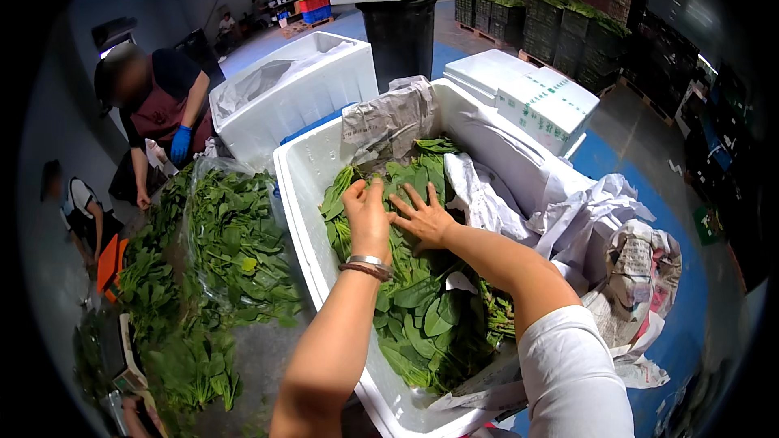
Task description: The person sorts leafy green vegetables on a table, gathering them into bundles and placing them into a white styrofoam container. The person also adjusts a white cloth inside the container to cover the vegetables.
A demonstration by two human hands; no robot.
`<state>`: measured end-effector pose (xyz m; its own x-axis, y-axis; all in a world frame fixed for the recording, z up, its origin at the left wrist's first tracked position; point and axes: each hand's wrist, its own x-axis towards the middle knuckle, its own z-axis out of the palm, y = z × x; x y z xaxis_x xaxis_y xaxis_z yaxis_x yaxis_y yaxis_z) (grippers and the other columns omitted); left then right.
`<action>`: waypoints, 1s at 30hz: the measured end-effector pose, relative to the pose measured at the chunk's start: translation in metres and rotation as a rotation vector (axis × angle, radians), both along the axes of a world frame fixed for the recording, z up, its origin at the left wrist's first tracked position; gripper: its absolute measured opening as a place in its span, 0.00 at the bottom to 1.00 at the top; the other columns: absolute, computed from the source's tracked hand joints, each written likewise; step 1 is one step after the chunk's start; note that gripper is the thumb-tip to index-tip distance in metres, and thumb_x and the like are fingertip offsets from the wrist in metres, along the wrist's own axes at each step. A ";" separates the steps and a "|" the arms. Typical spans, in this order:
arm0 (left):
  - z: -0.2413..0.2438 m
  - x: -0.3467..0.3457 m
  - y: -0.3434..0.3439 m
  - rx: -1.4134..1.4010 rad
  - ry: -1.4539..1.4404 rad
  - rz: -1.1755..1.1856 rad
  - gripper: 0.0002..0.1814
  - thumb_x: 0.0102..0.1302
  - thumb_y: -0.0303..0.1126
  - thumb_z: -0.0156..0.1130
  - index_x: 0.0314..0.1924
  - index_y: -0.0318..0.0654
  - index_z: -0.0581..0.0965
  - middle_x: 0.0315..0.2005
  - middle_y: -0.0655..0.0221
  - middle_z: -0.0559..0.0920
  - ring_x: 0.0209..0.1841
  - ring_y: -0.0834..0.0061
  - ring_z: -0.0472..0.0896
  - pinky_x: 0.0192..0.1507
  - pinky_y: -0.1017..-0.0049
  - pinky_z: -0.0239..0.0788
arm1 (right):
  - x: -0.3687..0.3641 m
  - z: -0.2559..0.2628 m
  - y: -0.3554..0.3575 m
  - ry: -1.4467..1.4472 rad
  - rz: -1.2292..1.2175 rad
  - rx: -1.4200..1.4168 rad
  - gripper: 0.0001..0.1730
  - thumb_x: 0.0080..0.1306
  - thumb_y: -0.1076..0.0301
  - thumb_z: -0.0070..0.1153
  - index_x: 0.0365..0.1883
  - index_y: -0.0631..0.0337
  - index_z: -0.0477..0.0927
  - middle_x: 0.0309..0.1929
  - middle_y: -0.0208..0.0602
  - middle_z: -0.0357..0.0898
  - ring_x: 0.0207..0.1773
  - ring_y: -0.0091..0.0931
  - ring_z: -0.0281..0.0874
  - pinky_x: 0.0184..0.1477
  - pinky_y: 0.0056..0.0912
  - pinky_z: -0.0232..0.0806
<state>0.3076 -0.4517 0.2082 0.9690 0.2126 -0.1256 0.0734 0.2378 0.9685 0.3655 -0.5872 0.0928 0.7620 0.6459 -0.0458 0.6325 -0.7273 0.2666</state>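
A long white foam box (298, 213) lies before me, partly filled with spinach-like leafy greens (420, 322). Over the greens, my left hand (368, 219) has its fingers bent; whether something is pinched between them is hidden. Close beside it, my right hand (426, 216) rests palm down on the leaves with its fingers spread. Printed newspaper (389, 121) lines the far end of the box. Crumpled white paper (484, 191) lies inside along the right wall, and more white paper (608, 201) hangs over that side with a crumpled newspaper sheet (639, 280).
To the left, more greens (237, 225) lie in clear plastic and loose on a grey surface. A person with a blue glove (180, 143) works beyond them. Another foam box (304, 97), a black bin (398, 42) and closed foam boxes (548, 106) stand behind my box.
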 end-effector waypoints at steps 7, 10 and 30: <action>-0.002 0.002 0.000 0.047 -0.052 -0.027 0.29 0.67 0.42 0.54 0.60 0.33 0.59 0.55 0.57 0.65 0.57 0.65 0.65 0.46 0.69 0.71 | 0.021 -0.006 -0.009 -0.001 0.082 0.076 0.51 0.49 0.48 0.65 0.69 0.30 0.52 0.74 0.33 0.40 0.74 0.51 0.31 0.62 0.78 0.39; 0.001 -0.001 0.000 0.022 -0.036 -0.029 0.29 0.66 0.42 0.54 0.60 0.33 0.59 0.54 0.58 0.65 0.55 0.67 0.66 0.44 0.70 0.72 | 0.019 -0.007 -0.008 0.002 0.059 0.119 0.45 0.53 0.56 0.61 0.69 0.30 0.54 0.74 0.32 0.40 0.74 0.51 0.31 0.62 0.78 0.38; 0.000 -0.009 0.007 0.096 -0.025 0.027 0.30 0.65 0.41 0.56 0.60 0.34 0.58 0.54 0.59 0.64 0.54 0.67 0.66 0.41 0.69 0.72 | 0.037 -0.009 0.004 -0.188 -0.200 0.079 0.30 0.64 0.64 0.48 0.65 0.37 0.62 0.70 0.40 0.51 0.66 0.60 0.54 0.51 0.74 0.60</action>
